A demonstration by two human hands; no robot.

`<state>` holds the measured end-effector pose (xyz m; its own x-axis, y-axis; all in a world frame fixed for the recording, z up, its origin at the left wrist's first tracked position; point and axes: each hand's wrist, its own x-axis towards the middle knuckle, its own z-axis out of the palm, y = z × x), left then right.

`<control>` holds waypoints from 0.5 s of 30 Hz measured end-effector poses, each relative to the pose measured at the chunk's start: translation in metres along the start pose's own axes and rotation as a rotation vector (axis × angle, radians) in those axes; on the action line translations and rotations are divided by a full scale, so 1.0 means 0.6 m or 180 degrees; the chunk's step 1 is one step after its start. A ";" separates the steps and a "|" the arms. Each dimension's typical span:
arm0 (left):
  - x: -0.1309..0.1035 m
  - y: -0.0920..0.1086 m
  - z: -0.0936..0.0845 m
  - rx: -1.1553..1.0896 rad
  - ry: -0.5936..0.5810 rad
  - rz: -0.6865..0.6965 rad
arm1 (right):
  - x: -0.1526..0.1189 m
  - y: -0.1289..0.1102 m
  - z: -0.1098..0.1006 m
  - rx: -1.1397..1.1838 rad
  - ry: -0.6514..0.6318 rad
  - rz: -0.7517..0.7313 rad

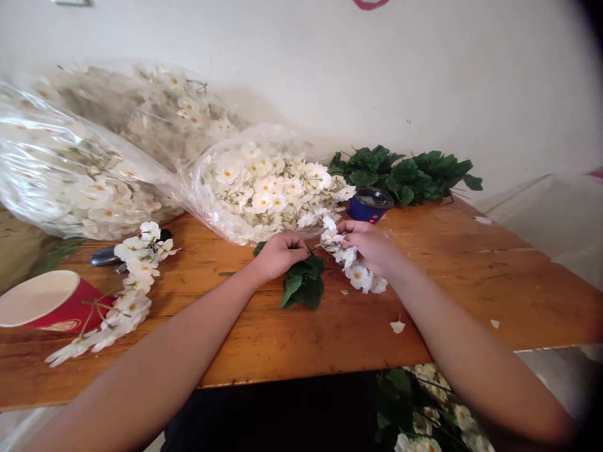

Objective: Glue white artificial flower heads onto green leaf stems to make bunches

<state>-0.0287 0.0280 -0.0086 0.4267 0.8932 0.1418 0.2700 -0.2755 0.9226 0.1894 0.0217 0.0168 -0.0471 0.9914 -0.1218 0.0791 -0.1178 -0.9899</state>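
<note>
My left hand [281, 254] is closed on a sprig of dark green artificial leaves [305, 285], which hangs just above or on the wooden table. Just to its right, my right hand [370, 246] has its fingers wrapped round a string of white artificial flowers [357, 271] with yellow-orange centres. The two hands are close together, and the flower stem tip points toward the leaves; whether they touch I cannot tell. Beyond the right hand stands a small blue tub [365, 207] with a dark rim.
Plastic bags [188, 182] full of white flowers fill the back left. Green leaf sprigs [414, 176] lie at the back right. On the left are a red paper cup [70, 301], a loose flower string [134, 301] and a dark object [104, 256]. More flowers [464, 417] show below the table [471, 276] edge.
</note>
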 end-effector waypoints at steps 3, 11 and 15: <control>0.000 0.000 0.000 -0.0020 0.0005 0.0026 | 0.002 0.004 -0.004 -0.0262 0.0010 -0.0143; 0.000 0.005 0.000 0.0110 0.0018 0.0085 | 0.010 0.014 -0.008 -0.0494 -0.0102 -0.0215; 0.001 0.002 0.000 0.0099 -0.0024 0.0088 | 0.007 0.008 -0.004 -0.0405 -0.0055 -0.0165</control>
<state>-0.0284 0.0280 -0.0072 0.4410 0.8823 0.1644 0.2846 -0.3111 0.9068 0.1919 0.0252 0.0115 -0.0716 0.9948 -0.0730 0.2018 -0.0572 -0.9777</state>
